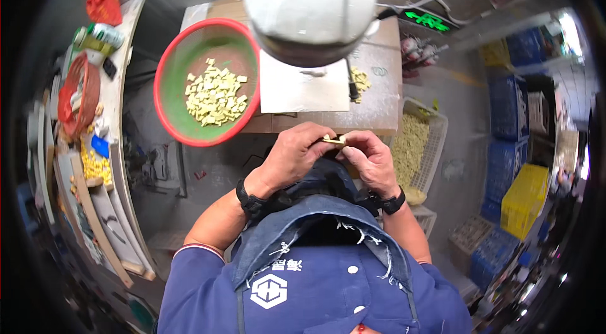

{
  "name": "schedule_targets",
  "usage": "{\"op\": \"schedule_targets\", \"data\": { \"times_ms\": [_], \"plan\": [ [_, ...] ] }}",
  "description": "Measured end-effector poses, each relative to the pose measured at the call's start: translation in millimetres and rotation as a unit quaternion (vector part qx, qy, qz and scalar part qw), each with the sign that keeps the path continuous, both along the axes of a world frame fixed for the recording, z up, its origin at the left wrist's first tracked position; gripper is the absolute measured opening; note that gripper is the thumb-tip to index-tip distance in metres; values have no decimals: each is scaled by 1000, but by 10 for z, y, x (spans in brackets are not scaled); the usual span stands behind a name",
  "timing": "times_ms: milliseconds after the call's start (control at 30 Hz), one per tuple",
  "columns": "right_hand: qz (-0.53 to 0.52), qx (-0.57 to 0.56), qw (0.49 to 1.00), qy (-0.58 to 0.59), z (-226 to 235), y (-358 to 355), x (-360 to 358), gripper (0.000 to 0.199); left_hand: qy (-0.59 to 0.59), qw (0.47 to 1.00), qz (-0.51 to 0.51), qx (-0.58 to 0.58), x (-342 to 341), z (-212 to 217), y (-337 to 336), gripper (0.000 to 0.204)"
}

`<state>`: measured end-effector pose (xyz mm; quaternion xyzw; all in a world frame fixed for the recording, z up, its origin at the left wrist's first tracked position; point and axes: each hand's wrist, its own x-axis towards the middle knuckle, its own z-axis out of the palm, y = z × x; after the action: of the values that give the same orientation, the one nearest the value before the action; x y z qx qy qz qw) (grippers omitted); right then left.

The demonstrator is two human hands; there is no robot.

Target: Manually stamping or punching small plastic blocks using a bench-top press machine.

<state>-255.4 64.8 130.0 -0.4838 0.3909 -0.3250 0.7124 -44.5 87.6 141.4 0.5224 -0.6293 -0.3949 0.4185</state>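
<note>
Both hands meet just in front of the table's near edge, around a small, flat, pale yellow piece (334, 141). My left hand (293, 152) pinches one end with thumb and fingers. At the other end, my right hand (372, 158) has its fingertips closed on the piece. Beyond the left hand stands a round basin with a red rim (159, 97) and green inside, holding many similar small yellow pieces (218, 97). A pale flat sheet (304, 99) lies on the table past my fingers. More yellow pieces (360, 83) lie at its right side.
A large white rounded device (309, 3) hangs over the table (385, 104) and hides part of it. Right of the table, a white crate (437, 145) holds many yellow pieces. Blue crates (505, 164) and a yellow crate (525, 198) stand farther right. A cluttered shelf (123, 75) runs along the left.
</note>
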Motion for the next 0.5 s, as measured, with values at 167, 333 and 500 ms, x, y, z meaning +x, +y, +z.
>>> {"op": "schedule_targets", "data": {
  "times_ms": [167, 333, 500],
  "plan": [
    [-54, -80, 994, 55, 147, -357, -83, 16, -141, 974, 166, -65, 449, -336, 36, 20],
    [-83, -108, 985, 102, 169, -774, -9, 16, -200, 946, 227, -117, 748, -781, -221, 19],
    [9, -250, 904, 346, -552, -921, 162, 27, -250, 926, 247, -136, 771, -1031, -439, 15]
  ]
}}
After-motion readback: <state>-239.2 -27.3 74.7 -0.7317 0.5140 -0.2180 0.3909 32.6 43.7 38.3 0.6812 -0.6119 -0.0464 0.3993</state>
